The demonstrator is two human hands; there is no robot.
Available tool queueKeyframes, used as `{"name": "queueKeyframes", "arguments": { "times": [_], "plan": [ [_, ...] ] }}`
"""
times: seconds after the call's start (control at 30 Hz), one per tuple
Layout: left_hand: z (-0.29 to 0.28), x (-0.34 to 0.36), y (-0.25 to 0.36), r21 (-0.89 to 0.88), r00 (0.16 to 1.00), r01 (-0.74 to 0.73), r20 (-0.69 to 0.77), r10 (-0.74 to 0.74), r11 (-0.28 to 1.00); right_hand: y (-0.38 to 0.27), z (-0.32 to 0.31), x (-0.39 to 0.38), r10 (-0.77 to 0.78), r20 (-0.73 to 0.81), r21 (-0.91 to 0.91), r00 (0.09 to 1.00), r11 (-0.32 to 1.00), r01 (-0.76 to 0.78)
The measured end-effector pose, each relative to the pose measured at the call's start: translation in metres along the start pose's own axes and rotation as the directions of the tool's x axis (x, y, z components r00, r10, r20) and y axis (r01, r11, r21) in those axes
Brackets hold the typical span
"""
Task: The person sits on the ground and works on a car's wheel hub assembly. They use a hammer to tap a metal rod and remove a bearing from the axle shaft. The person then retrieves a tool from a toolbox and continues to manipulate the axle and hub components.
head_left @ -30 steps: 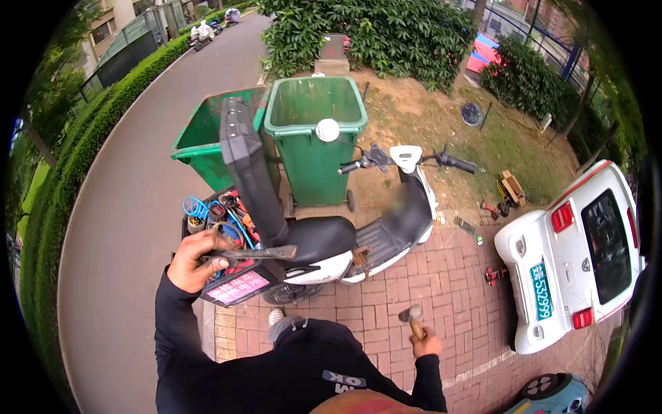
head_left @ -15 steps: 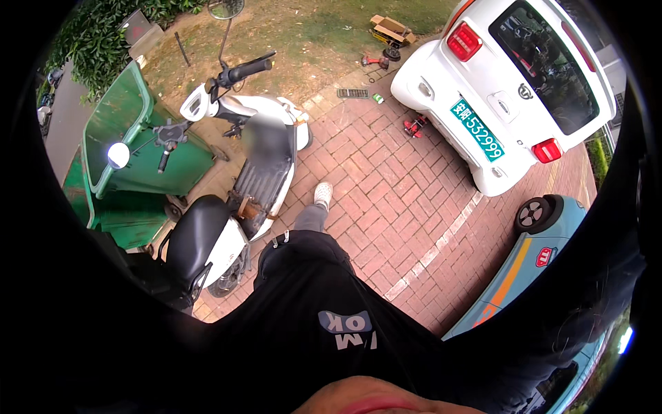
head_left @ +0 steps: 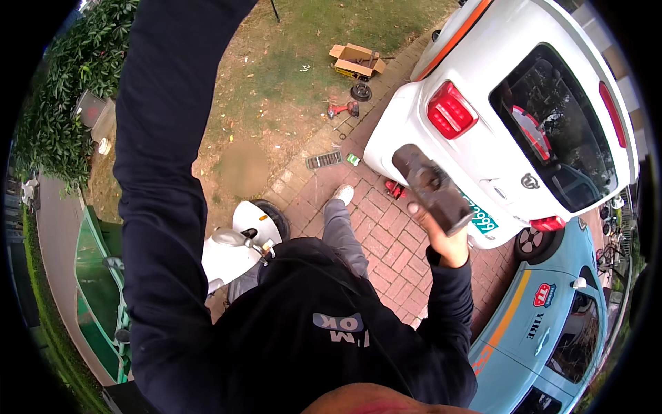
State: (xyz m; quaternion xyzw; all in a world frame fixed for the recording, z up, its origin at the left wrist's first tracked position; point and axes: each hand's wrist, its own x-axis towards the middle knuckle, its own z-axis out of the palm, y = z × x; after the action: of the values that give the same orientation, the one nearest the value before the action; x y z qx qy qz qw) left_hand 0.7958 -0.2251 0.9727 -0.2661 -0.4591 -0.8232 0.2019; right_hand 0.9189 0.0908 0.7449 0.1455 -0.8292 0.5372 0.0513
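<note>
My left arm's dark sleeve (head_left: 158, 159) rises past the top edge, its hand out of view. My right hand (head_left: 445, 238) is closed on a hammer with a dark, blocky metal head (head_left: 431, 186), raised in front of the rear of a white car (head_left: 396, 131). Below and left, a white scooter (head_left: 214, 265) is partly hidden by my body. A red jack-like object (head_left: 394, 190) lies under the car's rear edge.
A red power tool (head_left: 343, 110), cardboard box (head_left: 356, 61), black round object (head_left: 360, 92) and grey tray (head_left: 324, 160) lie along the paving edge. Green bins (head_left: 96, 290) stand left, a light blue car (head_left: 524, 331) at lower right, bushes (head_left: 52, 124) upper left.
My view has swung from the scooter toward the white car. My left hand, earlier holding a metal bar over the toolbox, has risen out of view. The hammer in my right hand is higher.
</note>
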Motion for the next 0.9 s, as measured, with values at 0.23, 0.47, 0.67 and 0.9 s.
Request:
{"name": "queueKeyframes", "arguments": {
  "times": [0.23, 0.47, 0.67, 0.9],
  "plan": [
    [-0.135, 0.155, -0.294, 0.099, 0.873, 0.440, 0.183, -0.451, 0.892, 0.209, 0.044, 0.158, 0.463, 0.111, -0.229, 0.879, 0.873, -0.431],
    [-0.271, 0.257, -0.554, 0.141, 0.213, 0.972, -0.192, -0.958, 0.188, 0.272, 0.045, 0.346, 0.519, -0.042, 0.010, 0.854, 0.855, -0.519],
    [-0.314, 0.353, -0.799, 0.677, -0.346, 0.661, -0.107, -0.932, -0.323, 0.344, 0.087, 0.482, 0.613, -0.435, 0.089, 0.659, 0.758, -0.646],
    [-0.269, 0.470, -0.935, 0.996, -0.540, 0.015, 0.082, -0.837, 0.088, 0.315, 0.180, 0.636, 0.616, -0.765, 0.416, 0.190, 0.697, -0.585]
  ]
}}
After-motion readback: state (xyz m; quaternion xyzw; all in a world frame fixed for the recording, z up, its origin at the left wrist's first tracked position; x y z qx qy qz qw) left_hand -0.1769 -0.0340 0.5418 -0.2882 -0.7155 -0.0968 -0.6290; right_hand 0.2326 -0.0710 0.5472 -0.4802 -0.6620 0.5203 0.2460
